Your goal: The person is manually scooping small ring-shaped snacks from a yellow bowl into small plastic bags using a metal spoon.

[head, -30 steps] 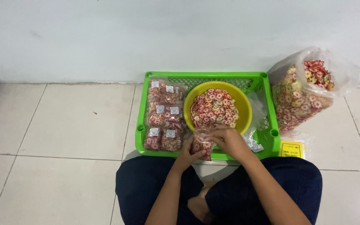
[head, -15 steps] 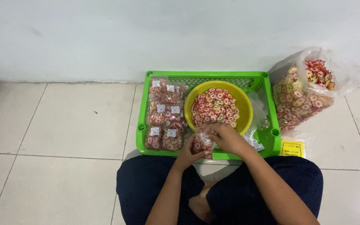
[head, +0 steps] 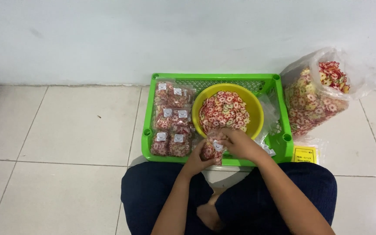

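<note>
Head view: your left hand [head: 195, 162] cups a small bag [head: 209, 149] of red-and-white snacks from below, just at the near rim of the green crate [head: 216, 78]. Your right hand [head: 239, 143] pinches the bag's top, fingers closed on it, so the mouth stays gathered. Inside the crate, the yellow bowl [head: 254, 109] of loose snacks sits right by your hands for easy reach; filled packs [head: 170, 119] lie stacked in the crate's left part. A big sack [head: 312, 98] stands right of the crate
</note>
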